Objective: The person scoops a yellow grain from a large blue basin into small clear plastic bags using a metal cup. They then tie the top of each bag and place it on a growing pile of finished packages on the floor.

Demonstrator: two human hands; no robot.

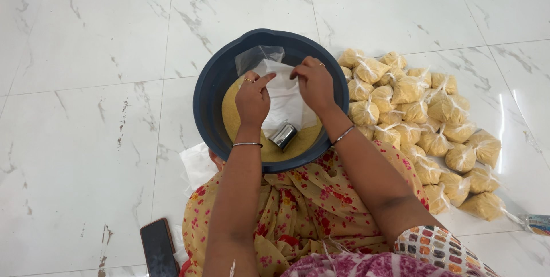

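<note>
A dark phone was seen lying on the marble floor, well to the left of and below the dark blue basin; a white plastic sheet was tucked just beside the basin's lower left rim. Inside the basin, yellow grain was heaped, and a small steel cup was lying tilted on it. Above the grain, an empty clear plastic bag was held between both hands; the left hand was curled with thumb and forefinger pinched on the bag's left edge (a bangle was worn at the wrist); the right hand was likewise closed, its fingertips gripping the bag's upper right edge. To the right of the basin, a pile of tied, filled bags was stacked on the floor, touching one another.
</note>
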